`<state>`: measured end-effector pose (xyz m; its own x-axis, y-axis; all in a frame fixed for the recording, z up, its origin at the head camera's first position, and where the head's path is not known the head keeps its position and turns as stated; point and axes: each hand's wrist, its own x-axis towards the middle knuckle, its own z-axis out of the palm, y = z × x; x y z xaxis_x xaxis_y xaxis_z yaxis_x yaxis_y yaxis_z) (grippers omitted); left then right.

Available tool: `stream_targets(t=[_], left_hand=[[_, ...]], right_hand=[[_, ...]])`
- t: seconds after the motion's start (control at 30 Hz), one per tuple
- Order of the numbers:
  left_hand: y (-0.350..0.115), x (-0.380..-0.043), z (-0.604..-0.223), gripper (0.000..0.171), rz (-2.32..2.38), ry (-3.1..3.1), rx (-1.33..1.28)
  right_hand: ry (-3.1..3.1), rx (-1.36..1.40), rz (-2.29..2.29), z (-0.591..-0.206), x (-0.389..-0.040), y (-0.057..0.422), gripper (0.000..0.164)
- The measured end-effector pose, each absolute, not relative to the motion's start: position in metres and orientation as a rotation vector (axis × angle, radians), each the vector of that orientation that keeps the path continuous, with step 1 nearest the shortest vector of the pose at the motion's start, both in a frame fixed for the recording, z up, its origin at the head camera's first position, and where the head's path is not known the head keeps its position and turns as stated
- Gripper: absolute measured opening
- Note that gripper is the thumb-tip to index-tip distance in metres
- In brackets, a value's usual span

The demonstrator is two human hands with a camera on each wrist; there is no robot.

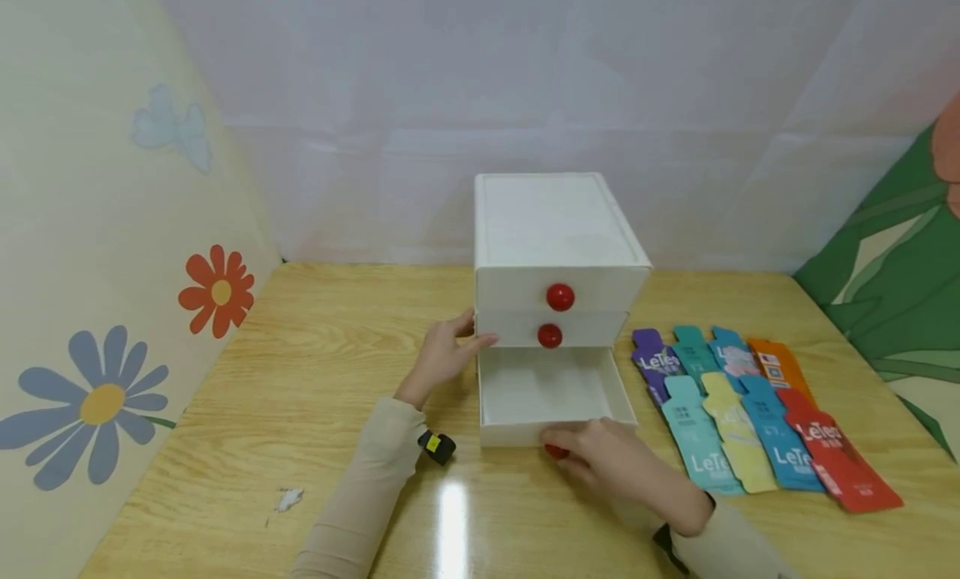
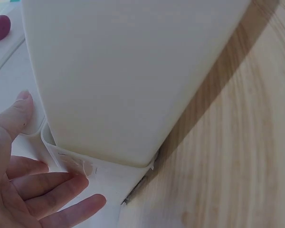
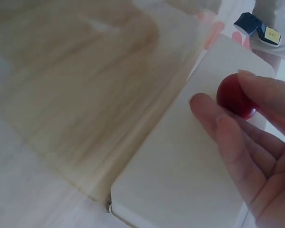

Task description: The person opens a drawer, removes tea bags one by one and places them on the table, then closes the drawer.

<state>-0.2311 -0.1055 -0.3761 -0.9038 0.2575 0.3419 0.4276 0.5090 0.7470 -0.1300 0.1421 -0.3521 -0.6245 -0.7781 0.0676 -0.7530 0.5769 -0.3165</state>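
A white drawer cabinet (image 1: 555, 221) with red ball knobs stands on the table, its bottom drawer (image 1: 551, 383) pulled out and bare inside. My right hand (image 1: 600, 454) is at that drawer's front and pinches its red knob (image 3: 235, 97) between thumb and fingers. At the cabinet's left side is my left hand (image 1: 446, 354). Its thumb lies at the front edge and its loosely extended fingers (image 2: 57, 192) rest along the side wall. The upper two drawers are closed, with a top knob (image 1: 560, 296) and a middle knob (image 1: 550, 336).
To the right of the cabinet, several flat colourful pouches lie overlapping in two rows, among them a red pouch (image 1: 843, 454) and a purple pouch (image 1: 656, 358). A torn white patch (image 1: 288, 500) marks the wooden table (image 1: 360, 321) at the left. A pale cloth (image 1: 375, 121) hangs behind.
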Motion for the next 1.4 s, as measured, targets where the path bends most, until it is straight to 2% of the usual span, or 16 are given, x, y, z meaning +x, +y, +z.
stream_targets(t=[0.47, 0.73, 1.4], left_hand=[[-0.106, -0.233, -0.377, 0.067, -1.369, -2.583, -0.559], [-0.106, -0.235, -0.378, 0.065, -1.384, -2.572, -0.569], [-0.106, -0.234, -0.378, 0.068, -1.38, -2.59, -0.561]], right_hand=[[2.84, -1.326, -0.482, -0.349, -0.15, 0.141, 0.031], [2.866, -1.353, -0.505, -0.352, -0.157, 0.14, 0.025], [2.873, -1.288, -0.521, -0.351, -0.169, 0.136, 0.028]])
